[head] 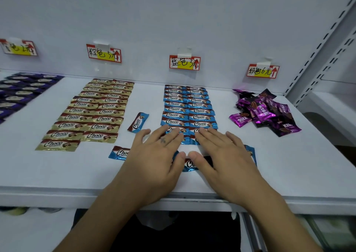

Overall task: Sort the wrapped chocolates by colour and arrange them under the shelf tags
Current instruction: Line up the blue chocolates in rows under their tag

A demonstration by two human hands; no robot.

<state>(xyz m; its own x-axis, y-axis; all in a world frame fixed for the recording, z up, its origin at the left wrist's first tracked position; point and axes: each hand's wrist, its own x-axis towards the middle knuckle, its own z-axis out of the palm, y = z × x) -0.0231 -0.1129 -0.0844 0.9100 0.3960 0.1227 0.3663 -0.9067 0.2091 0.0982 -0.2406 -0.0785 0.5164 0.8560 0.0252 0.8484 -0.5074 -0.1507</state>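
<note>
Two bare forearms are reaching in over the near edge of a white shelf [289, 165]. The left hand [156, 155] and right hand [221, 153] are lying palm down, side by side, straight below the blue tag [185, 62] on the back wall. The fingers [173, 136] of both hands are stretched out straight and slightly spread, pinching nothing. Their tips are pressing on the nearest row of the blue chocolates [188, 107], which are lying in two neat columns running from just under the blue tag toward the hands.

The thumbs are nearly meeting over one loose blue wrapper [190, 164]. Another blue wrapper [119, 153] is peeking out from under the left hand. A blue edge [251, 153], probably one more chocolate, is showing beyond the right hand. A tilted blue chocolate [138, 122] is lying alone, below and left of the blue tag.

Further left of the blue tag, gold chocolates [90, 114] are lying in two columns under the brown tag [104, 53], with dark purple chocolates [21, 91] at the far left. Right of the blue tag, a loose heap of magenta chocolates [265, 113] is sitting under the pink tag [263, 71].
</note>
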